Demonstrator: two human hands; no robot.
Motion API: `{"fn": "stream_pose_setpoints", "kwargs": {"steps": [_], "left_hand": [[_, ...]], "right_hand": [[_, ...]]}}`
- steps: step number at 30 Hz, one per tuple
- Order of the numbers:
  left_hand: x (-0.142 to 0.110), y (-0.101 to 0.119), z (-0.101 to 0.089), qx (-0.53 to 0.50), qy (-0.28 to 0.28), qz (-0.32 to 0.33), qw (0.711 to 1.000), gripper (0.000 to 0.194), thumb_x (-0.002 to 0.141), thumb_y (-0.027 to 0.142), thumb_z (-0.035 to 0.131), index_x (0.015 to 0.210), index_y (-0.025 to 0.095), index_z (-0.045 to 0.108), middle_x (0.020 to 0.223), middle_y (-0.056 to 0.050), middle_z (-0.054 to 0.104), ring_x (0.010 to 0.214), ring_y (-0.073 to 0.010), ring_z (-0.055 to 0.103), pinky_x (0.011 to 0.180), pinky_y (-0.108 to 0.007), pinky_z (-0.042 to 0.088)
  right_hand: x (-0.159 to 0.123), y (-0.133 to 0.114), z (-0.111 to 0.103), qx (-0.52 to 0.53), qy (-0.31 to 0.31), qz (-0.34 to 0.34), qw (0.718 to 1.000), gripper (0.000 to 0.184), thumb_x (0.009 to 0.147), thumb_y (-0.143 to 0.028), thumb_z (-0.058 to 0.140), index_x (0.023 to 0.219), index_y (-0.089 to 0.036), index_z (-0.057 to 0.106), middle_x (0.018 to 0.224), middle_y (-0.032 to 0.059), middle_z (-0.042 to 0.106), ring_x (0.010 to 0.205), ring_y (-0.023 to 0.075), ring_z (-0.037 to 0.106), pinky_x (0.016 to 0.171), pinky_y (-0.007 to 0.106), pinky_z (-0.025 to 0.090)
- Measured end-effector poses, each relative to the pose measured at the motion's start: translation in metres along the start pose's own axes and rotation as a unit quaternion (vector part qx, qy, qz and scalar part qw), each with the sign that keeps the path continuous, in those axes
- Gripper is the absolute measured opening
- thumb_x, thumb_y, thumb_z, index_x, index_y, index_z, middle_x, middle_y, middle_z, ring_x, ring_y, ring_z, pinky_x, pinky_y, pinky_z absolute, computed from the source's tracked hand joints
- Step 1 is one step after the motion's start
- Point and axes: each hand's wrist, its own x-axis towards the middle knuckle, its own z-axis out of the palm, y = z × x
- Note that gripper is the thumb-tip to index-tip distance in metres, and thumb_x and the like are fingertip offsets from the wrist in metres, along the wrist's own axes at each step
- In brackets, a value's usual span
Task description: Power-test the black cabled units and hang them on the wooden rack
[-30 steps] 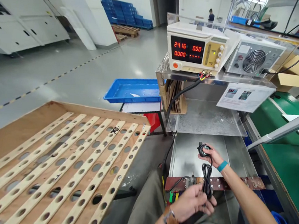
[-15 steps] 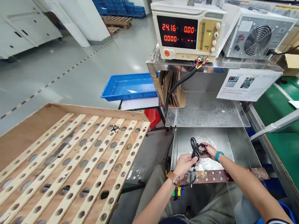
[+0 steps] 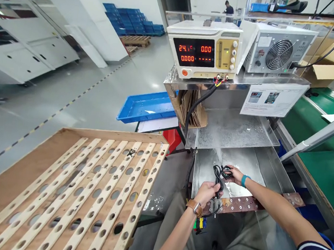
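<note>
A black cable [image 3: 219,174], looped into a bundle, is held between my two hands above the metal tray [image 3: 246,161]. My left hand [image 3: 208,193] pinches the lower part of the loops between thumb and fingers. On the other side, my right hand [image 3: 234,174] has its fingers closed on the coil at the right. A length of the cable hangs below my left hand, in front of a brown strip [image 3: 245,204] dotted with metal studs. Part of the coil is hidden by my fingers.
A power supply [image 3: 204,51] with red digits stands on the shelf, beside a grey unit with a fan [image 3: 278,54]. To the left lies a slatted wooden rack [image 3: 89,184] with round holes. A blue tray [image 3: 148,105] sits behind it. Far back, a person [image 3: 228,9] is visible.
The view has tilted up, so everything sits lower in the picture. Both hands still hold the cable, with little change in their grip.
</note>
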Motion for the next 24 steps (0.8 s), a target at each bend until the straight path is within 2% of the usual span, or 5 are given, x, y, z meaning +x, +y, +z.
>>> {"fn": "stream_pose_setpoints", "kwargs": {"steps": [4, 10, 15, 20, 24], "left_hand": [[0.0, 0.0, -0.001, 0.015, -0.005, 0.009, 1.0, 0.059, 0.056, 0.066, 0.08, 0.072, 0.012, 0.063, 0.067, -0.009, 0.068, 0.064, -0.0179, 0.065, 0.059, -0.025, 0.043], [-0.004, 0.002, 0.001, 0.044, 0.002, 0.023, 0.999, 0.061, 0.06, 0.07, 0.075, 0.072, 0.012, 0.063, 0.066, -0.01, 0.068, 0.06, -0.0155, 0.061, 0.054, -0.024, 0.036], [-0.004, 0.001, 0.002, 0.033, 0.003, 0.02, 0.999, 0.064, 0.054, 0.072, 0.077, 0.072, 0.012, 0.061, 0.064, -0.009, 0.067, 0.06, -0.0169, 0.062, 0.054, -0.024, 0.036], [0.003, -0.006, -0.003, 0.025, 0.008, 0.02, 0.999, 0.065, 0.051, 0.073, 0.078, 0.068, 0.013, 0.06, 0.061, -0.008, 0.064, 0.057, -0.018, 0.061, 0.053, -0.026, 0.038], [0.015, -0.016, -0.009, 0.033, -0.018, 0.033, 0.999, 0.064, 0.055, 0.074, 0.075, 0.066, 0.013, 0.062, 0.059, -0.009, 0.064, 0.055, -0.0181, 0.061, 0.052, -0.026, 0.038]], "right_hand": [[0.0, -0.002, -0.001, 0.035, 0.002, -0.016, 0.999, 0.045, 0.077, -0.018, 0.075, 0.114, -0.023, 0.049, 0.078, -0.0006, 0.061, 0.066, 0.0199, 0.064, 0.066, 0.043, 0.062], [-0.003, -0.004, -0.002, 0.041, -0.026, -0.022, 0.999, 0.038, 0.075, -0.019, 0.077, 0.102, -0.021, 0.051, 0.075, 0.0003, 0.059, 0.064, 0.0195, 0.062, 0.062, 0.04, 0.061], [-0.003, -0.004, 0.0, 0.041, -0.034, -0.035, 0.998, 0.035, 0.073, -0.023, 0.079, 0.093, -0.021, 0.05, 0.073, -0.0015, 0.056, 0.06, 0.0167, 0.059, 0.063, 0.039, 0.06], [0.003, 0.003, 0.0, 0.036, -0.043, -0.05, 0.997, 0.034, 0.07, -0.028, 0.079, 0.09, -0.021, 0.052, 0.073, -0.0008, 0.055, 0.06, 0.0169, 0.057, 0.059, 0.035, 0.058], [0.009, 0.009, 0.0, 0.032, -0.038, -0.055, 0.997, 0.036, 0.069, -0.032, 0.079, 0.092, -0.023, 0.052, 0.073, -0.0017, 0.054, 0.06, 0.0171, 0.057, 0.062, 0.036, 0.058]]}}
